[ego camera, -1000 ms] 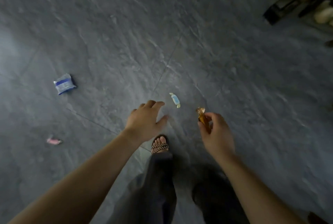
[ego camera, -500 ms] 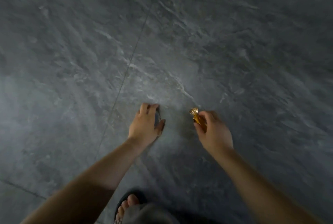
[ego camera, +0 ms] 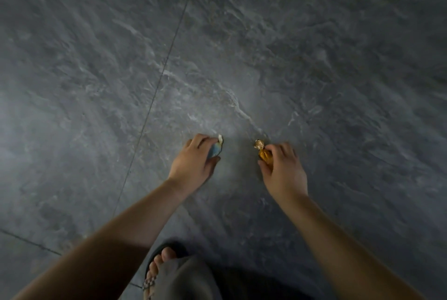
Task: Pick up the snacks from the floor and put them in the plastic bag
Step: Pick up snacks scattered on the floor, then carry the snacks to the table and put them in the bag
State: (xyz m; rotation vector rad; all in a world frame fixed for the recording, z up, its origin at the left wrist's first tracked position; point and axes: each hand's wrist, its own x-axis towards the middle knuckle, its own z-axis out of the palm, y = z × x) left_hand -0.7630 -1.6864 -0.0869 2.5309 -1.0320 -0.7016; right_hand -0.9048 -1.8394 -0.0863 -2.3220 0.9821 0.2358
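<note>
My left hand [ego camera: 194, 163] reaches down over the grey stone floor and its fingers are closed on a small light-blue wrapped candy [ego camera: 216, 148], whose pale twisted end sticks out past the fingertips. My right hand [ego camera: 284, 170] is beside it, pinching a gold-orange wrapped candy [ego camera: 262, 152] with the twisted end pointing up and left. Whether the blue candy still touches the floor is unclear. No plastic bag shows in this view.
Dark grey stone tiles [ego camera: 314, 58] fill the view, with a grout line [ego camera: 164, 70] running diagonally left of my hands. My foot in a sandal [ego camera: 159, 268] and dark trousers [ego camera: 193, 282] sit at the bottom edge.
The view has dropped closer to the floor. My left hand reached the blue candy and closed on it. My right hand kept hold of the gold candy. The blue packet and pink candy left the view.
</note>
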